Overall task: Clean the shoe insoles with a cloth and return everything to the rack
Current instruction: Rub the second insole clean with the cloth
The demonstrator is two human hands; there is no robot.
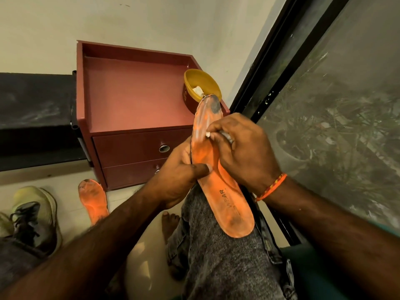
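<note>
Against the person's raised knee, the right hand [242, 146] pinches a small white cloth [208, 134] onto the orange insole [218, 176], while the left hand [179, 178] grips that insole's edge, thumb across it. Dark grime shows at its toe and heel, so wiping looks about midway. A second insole [93, 200] lies dirty on the floor beside the shoes [36, 217]; cleaning it, refitting and racking seem left.

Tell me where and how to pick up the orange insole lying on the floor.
Pinch the narrow middle of the flat orange foam insole on the floor, coming from above with thumb and fingers across its width. It lies flat on the tile, apart from the pale green sneaker; its sides look clear.
</note>
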